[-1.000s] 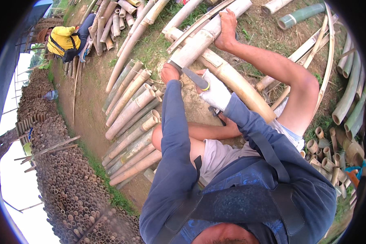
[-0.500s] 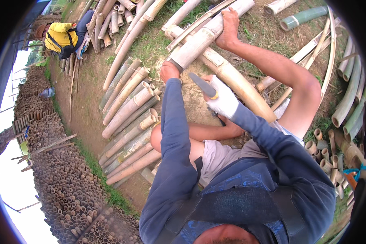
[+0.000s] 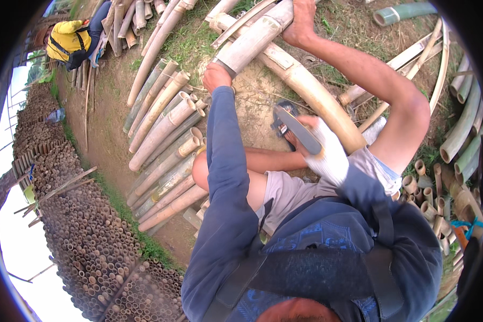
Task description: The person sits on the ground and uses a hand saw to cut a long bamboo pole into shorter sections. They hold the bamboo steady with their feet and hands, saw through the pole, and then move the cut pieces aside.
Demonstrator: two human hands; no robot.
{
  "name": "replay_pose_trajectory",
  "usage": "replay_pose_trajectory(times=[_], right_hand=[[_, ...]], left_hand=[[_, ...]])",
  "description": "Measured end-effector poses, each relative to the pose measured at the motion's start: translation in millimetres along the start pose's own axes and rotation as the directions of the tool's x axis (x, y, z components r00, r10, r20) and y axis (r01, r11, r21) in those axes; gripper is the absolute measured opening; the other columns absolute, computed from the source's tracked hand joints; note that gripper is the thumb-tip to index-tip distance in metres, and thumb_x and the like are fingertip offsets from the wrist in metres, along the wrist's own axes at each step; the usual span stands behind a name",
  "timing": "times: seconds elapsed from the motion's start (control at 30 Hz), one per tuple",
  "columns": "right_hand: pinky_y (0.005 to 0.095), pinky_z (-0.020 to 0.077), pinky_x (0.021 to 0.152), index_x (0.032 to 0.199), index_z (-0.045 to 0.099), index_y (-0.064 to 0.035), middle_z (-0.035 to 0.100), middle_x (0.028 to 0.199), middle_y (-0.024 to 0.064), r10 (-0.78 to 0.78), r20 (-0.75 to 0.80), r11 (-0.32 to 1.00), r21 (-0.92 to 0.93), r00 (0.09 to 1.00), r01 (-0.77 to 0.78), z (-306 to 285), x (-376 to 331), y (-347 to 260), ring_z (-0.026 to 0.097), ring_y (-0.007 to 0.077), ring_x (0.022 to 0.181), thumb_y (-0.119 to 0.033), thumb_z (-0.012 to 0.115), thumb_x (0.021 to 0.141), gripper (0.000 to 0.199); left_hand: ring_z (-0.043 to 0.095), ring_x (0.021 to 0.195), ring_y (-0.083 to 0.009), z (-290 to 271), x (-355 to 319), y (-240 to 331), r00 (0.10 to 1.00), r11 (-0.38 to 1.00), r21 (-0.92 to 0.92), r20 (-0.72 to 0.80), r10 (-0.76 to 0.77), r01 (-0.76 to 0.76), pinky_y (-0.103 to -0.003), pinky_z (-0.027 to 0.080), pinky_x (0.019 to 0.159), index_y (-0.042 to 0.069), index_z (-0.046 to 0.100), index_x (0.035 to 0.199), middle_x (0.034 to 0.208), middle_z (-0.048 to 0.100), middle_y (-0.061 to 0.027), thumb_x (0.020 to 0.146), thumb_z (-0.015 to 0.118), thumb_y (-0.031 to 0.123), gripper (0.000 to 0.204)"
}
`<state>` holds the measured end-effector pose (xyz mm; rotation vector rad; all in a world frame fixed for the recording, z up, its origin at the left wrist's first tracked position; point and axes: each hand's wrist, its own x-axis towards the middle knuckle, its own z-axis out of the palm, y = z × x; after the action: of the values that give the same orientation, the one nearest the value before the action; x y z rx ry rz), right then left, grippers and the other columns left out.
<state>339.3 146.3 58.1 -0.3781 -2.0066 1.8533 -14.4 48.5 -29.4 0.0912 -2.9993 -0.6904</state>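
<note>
Bare earth (image 3: 110, 91) stretched out under cut bamboo as a person (image 3: 314, 231) in dark blue sat at work outdoors. Ahead, a pale tube (image 3: 255, 45) lay at a slant across a long pole (image 3: 319, 102), with a bare foot (image 3: 300, 24) resting on its far part. At the tube's near end, the left grip (image 3: 217, 78) was closed on what looked like a dark blade (image 3: 227, 67). To the right, the right grip (image 3: 327, 150), in a white glove, was clamped on a flat tool (image 3: 298, 129) pointing far left, well apart from the tube; its handle was hidden by the hand. Just past the tool's tip sat a black sandal (image 3: 278, 127). More poles (image 3: 166, 121) lay side by side at left, near a large stack (image 3: 91, 231) of short pieces. Far left, a co-worker (image 3: 70, 38) wore yellow.
</note>
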Motion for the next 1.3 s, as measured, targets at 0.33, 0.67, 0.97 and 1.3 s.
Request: replay_pose_trajectory(times=[0.33,0.67,0.97,1.3], right_hand=[[0.0363,0.0554,0.089,0.134,0.059,-0.0020,0.067,0.116,0.0160,0.056,0.036,0.980,0.187,0.998,-0.062,24,17,54,0.070,0.0266,0.103,-0.005,0.073,0.088,0.048],[0.0309,0.0523,0.090,0.137,0.054,-0.0010,0.064,0.119,0.0090,0.050,0.066,0.995,-0.091,0.997,-0.044,-10,6,5,0.062,0.0142,0.101,-0.003,0.068,0.094,0.045],[0.0340,0.0531,0.088,0.138,0.057,-0.0101,0.066,0.104,0.0099,-0.061,0.017,0.994,-0.091,0.998,0.062,31,68,58,0.063,0.0186,0.097,-0.013,0.072,0.091,0.049],[0.0407,0.0534,0.094,0.138,0.053,-0.0080,0.066,0.116,0.0173,0.001,0.143,0.979,-0.202,0.990,0.028,38,97,32,0.067,0.0306,0.106,-0.022,0.074,0.094,0.050]], left_hand=[[0.069,0.102,-0.0530,-3,-2,2,0.998,0.999,-0.032,-0.046,0.031,-0.033,-0.056,0.050,0.100,-0.016,0.074,0.092,0.098,0.071,-0.0393,0.102,0.031,0.034,0.067],[0.068,0.108,-0.0540,-5,-7,7,0.996,0.993,-0.086,-0.009,-0.087,0.086,-0.056,0.049,0.104,-0.016,0.075,0.096,0.103,0.071,-0.0394,0.103,0.029,0.037,0.071],[0.072,0.095,-0.0477,30,12,-18,0.985,0.983,0.053,0.019,0.174,-0.174,-0.059,0.055,0.085,0.003,0.075,0.100,0.102,0.075,-0.0263,0.107,0.041,0.031,0.045],[0.068,0.098,-0.0529,19,-3,-2,0.978,0.977,-0.160,-0.173,0.116,-0.144,-0.062,0.049,0.091,-0.007,0.073,0.099,0.104,0.072,-0.0334,0.108,0.033,0.040,0.062]])
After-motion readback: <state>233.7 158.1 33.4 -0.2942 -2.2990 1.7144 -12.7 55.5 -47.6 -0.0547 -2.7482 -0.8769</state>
